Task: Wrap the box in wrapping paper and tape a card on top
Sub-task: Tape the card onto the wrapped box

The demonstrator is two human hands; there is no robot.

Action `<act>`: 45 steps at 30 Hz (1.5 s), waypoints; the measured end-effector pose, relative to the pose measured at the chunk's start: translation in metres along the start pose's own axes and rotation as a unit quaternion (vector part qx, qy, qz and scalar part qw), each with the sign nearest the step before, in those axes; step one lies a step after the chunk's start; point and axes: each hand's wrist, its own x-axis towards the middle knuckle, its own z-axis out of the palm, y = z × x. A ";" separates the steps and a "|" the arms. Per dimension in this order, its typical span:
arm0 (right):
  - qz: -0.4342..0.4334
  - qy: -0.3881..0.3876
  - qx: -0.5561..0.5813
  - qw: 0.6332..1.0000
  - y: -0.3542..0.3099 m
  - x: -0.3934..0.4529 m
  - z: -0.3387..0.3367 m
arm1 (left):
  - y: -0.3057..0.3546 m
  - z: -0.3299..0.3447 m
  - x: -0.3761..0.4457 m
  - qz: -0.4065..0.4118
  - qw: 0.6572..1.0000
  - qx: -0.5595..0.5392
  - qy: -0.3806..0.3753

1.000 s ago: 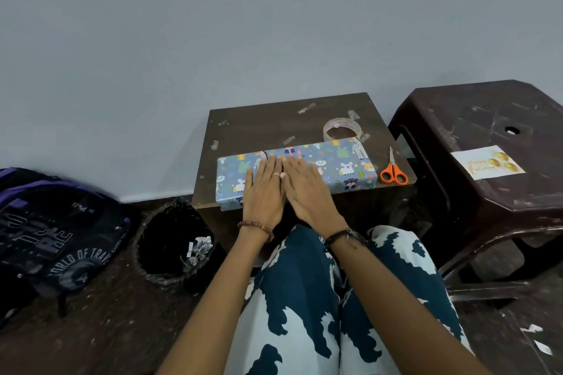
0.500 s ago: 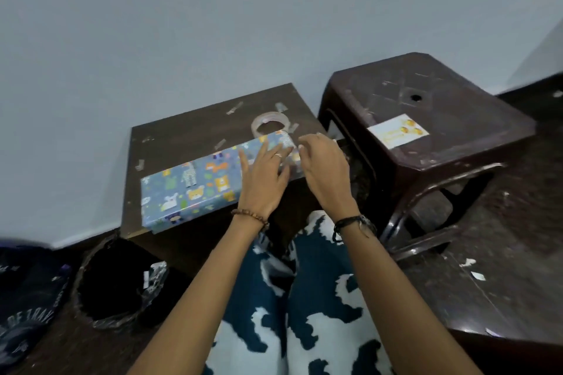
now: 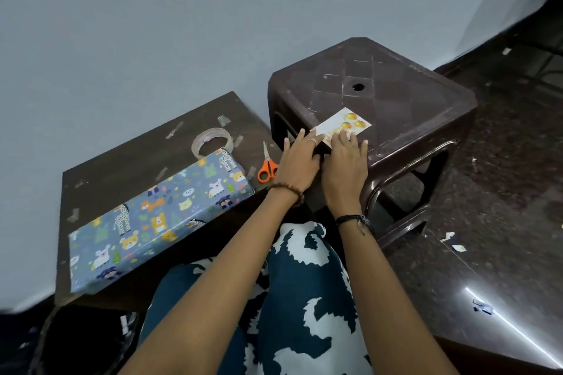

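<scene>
You are seated, looking down at your 2 bare hands stretched out to a dark brown plastic stool (image 3: 405, 91) on your right. On its top lies a small white rectangular card with gold balloons printed on it (image 3: 347, 123), near the stool's front edge.

Your left hand (image 3: 300, 161) rests its extended fingers (image 3: 300, 135) at the card's near left corner, touching it. Your right hand (image 3: 345, 167) lies flat with straight fingers (image 3: 344, 137) over the card's near edge. Neither hand has curled round the card; both look relaxed and fairly flat, and you cannot tell whether any fingertip has got under the paper.

To your left, on a low dark wooden bench (image 3: 122, 161), lies the long flat box covered in blue wrapping paper with cartoon animals (image 3: 158, 216). It sits along the bench's front edge, well apart from the card. Behind it are a roll of clear tape (image 3: 211, 143) and, just beside the bench's right edge, a pair of orange-handled scissors (image 3: 267, 167). Short strips of tape dot the bench top.

The box looks fully wrapped, so the wrapping step seems done and the step in hand is fetching the card. The next move likely calls for you to slide the thin card to the stool's edge or lift a corner, pinch it, carry it left and lay it flat on the box. After that you will need tape from the roll.
</scene>
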 end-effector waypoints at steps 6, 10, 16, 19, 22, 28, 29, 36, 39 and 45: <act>-0.011 0.148 0.155 0.977 -0.015 -0.020 -0.013 | -0.011 -0.013 -0.041 -0.053 0.976 -0.185 0.100; -0.073 0.168 0.354 0.917 -0.061 -0.051 -0.044 | -0.020 -0.036 -0.079 -0.054 0.895 -0.405 0.178; -0.022 0.004 0.529 0.848 -0.131 -0.090 -0.037 | -0.062 -0.083 -0.145 -0.138 0.828 -0.404 0.362; -0.019 -0.126 0.515 0.847 -0.149 -0.101 -0.020 | -0.094 -0.103 -0.173 -0.211 0.831 -0.335 0.390; -0.065 -0.207 0.437 0.873 -0.159 -0.106 -0.003 | -0.122 -0.111 -0.188 -0.266 0.850 -0.254 0.378; -0.181 -0.096 0.168 0.964 -0.182 -0.056 0.016 | -0.149 -0.107 -0.182 -0.361 0.853 -0.122 0.356; -0.189 -0.089 0.144 0.967 -0.185 -0.041 0.020 | -0.145 -0.103 -0.179 -0.368 0.851 -0.102 0.361; -0.192 -0.191 -0.035 0.962 -0.208 0.019 0.063 | -0.139 -0.084 -0.172 -0.371 0.838 -0.031 0.399; -0.184 -0.250 -0.060 0.949 -0.215 0.025 0.069 | -0.144 -0.080 -0.170 -0.368 0.832 -0.022 0.415; -0.286 -0.175 -0.065 0.940 -0.220 0.027 0.085 | -0.150 -0.070 -0.166 -0.354 0.816 -0.011 0.457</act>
